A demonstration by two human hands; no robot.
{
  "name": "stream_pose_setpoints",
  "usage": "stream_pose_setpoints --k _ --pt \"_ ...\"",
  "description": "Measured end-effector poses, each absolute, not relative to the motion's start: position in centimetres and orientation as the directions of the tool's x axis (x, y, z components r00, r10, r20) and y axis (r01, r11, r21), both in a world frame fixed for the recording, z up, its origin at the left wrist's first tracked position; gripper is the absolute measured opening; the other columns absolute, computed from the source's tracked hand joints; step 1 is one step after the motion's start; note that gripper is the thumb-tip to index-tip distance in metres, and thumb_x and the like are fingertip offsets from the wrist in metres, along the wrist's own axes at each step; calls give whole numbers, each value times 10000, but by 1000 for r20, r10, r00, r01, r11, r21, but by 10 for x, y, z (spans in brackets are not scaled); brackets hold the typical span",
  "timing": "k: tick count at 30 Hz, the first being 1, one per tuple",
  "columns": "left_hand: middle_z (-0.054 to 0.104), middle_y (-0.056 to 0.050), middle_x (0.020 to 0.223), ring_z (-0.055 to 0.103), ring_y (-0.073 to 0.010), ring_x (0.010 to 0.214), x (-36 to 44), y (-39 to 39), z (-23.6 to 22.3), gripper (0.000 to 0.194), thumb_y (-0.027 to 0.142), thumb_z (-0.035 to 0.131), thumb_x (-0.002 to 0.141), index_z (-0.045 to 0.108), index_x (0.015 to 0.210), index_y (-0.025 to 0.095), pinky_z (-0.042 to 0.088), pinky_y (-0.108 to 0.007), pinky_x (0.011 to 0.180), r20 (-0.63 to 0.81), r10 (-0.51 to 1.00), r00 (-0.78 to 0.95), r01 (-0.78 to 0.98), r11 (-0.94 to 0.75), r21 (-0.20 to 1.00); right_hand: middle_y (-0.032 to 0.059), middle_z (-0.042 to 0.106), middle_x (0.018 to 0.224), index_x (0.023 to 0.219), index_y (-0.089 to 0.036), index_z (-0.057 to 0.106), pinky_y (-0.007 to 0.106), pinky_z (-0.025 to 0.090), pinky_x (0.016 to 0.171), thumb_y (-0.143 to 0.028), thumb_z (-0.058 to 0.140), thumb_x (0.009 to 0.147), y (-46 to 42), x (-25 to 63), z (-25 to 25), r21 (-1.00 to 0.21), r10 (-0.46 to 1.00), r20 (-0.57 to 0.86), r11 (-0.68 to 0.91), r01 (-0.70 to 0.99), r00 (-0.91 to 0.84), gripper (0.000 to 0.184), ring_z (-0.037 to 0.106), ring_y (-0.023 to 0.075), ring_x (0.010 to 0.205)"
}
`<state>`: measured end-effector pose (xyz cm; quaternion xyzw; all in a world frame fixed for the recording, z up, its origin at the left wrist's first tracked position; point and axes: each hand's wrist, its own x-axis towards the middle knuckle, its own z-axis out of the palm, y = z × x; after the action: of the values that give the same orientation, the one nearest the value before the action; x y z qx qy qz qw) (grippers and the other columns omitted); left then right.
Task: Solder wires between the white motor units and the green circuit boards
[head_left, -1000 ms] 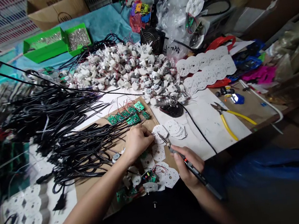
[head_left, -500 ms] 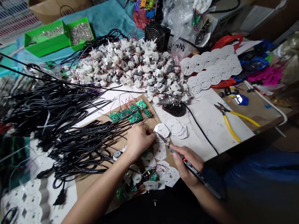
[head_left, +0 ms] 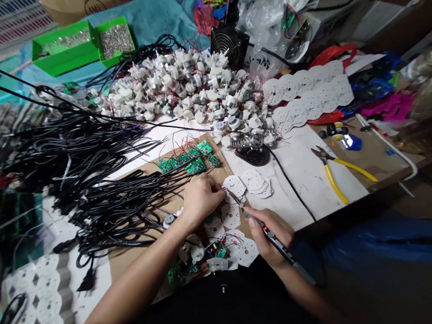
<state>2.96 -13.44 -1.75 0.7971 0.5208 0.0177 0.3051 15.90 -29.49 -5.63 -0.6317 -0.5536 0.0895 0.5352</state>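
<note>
Soldering iron in the right hand, fingers and thumb wrapped closely round its grip, red light showing; its tip is by the left edge of a rounded white board, contact unclear. Left hand is curled beside that edge; I cannot tell whether its fingertips are closed together or pinch anything. Just right of the board lies a stack of similar white boards; farther up are green circuit boards and a heap of white motor parts. White board strips carry printing too small to read. Beyond, a clear bag bears black marks, illegible, and a cardboard box shows a circled mark I cannot make out.
</note>
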Motion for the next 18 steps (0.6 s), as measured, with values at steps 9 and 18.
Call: stream_pose_setpoints --k 9,18 --pt "704 -39 827 631 -182 781 28 -133 -19 108 232 719 784 763 702 178 461 -289 711 -296 834 465 803 -256 538 60 765 885 1198 -194 713 307 597 697 -158 566 958 -302 161 -51 -835 818 384 109 539 429 283 737 183 751" --pt "666 -60 919 600 -211 937 8 -139 -17 107 247 709 898 814 899 228 475 -357 888 -36 777 628 667 -514 539 65 775 893 1179 -202 721 310 607 693 -188 563 973 -302 159 -55 -846 802 370 81 528 470 260 746 187 743"
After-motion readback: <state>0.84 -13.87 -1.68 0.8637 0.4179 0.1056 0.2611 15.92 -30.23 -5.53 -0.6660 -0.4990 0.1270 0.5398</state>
